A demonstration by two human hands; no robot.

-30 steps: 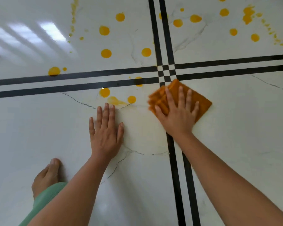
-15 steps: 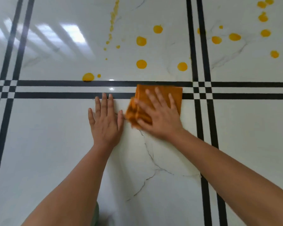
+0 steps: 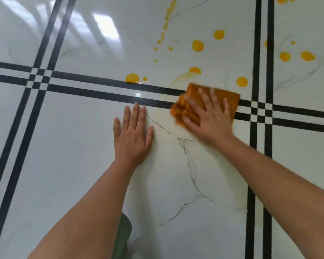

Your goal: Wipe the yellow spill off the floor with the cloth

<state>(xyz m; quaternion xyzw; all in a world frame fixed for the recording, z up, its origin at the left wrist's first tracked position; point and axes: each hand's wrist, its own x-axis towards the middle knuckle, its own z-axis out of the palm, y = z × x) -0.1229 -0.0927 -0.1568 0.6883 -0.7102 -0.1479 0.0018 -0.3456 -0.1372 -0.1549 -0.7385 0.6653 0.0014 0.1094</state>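
Both bare forearms reach forward and down from the lower edge of the view. The left hand point(image 3: 132, 136) lies flat, palm down, fingers straight and close together, thumb out to the side. The right hand point(image 3: 209, 116) is also palm down, fingers spread wide and angled up-left, wrist bent slightly.

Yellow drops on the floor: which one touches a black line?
The large drop left of the cloth; its lower edge meets the black line. The other big drops sit on white tile.
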